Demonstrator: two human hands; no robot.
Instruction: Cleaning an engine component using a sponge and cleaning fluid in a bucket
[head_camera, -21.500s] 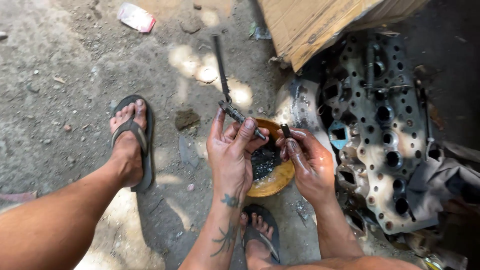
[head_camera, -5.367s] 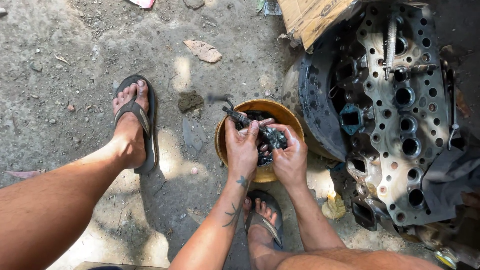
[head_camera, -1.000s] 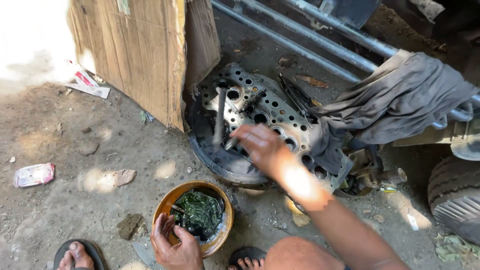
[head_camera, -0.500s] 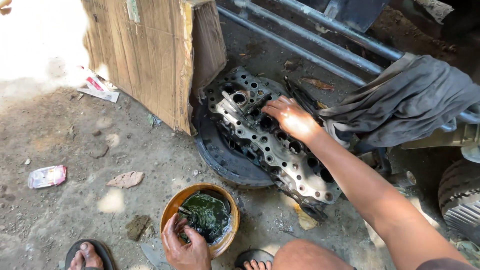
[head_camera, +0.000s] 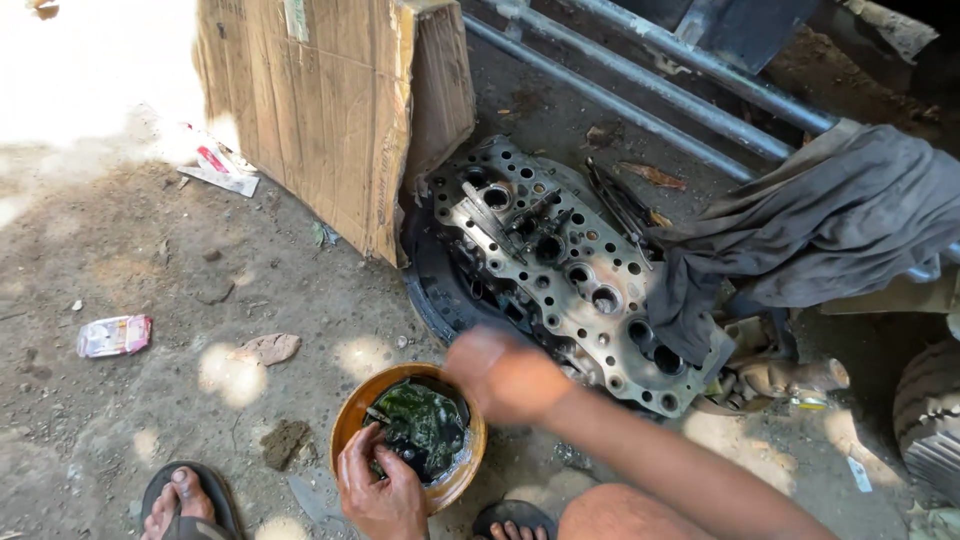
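Note:
My left hand (head_camera: 382, 487) rests on the near rim of a round orange-brown bowl (head_camera: 349, 411), fingers curled over the edge into dark green liquid (head_camera: 425, 425) with small metal parts in it. My right hand (head_camera: 503, 374) is blurred, hovering just right of the bowl's far rim, in front of a grimy metal cylinder head (head_camera: 570, 275) full of round holes. Whether it holds anything is hidden by the blur. Thin metal rods (head_camera: 500, 222) lie on the head's upper left end.
The cylinder head lies on a dark round disc (head_camera: 430, 295). A cardboard box (head_camera: 330, 110) stands behind it, a grey cloth (head_camera: 820, 215) drapes over its right end, metal pipes (head_camera: 650, 65) run at the back, a tyre (head_camera: 928, 410) sits right. My sandalled foot (head_camera: 185, 503) is lower left.
My right hand has left the top of the cylinder head and swung back down toward the bowl. My left hand has stayed on the bowl's rim.

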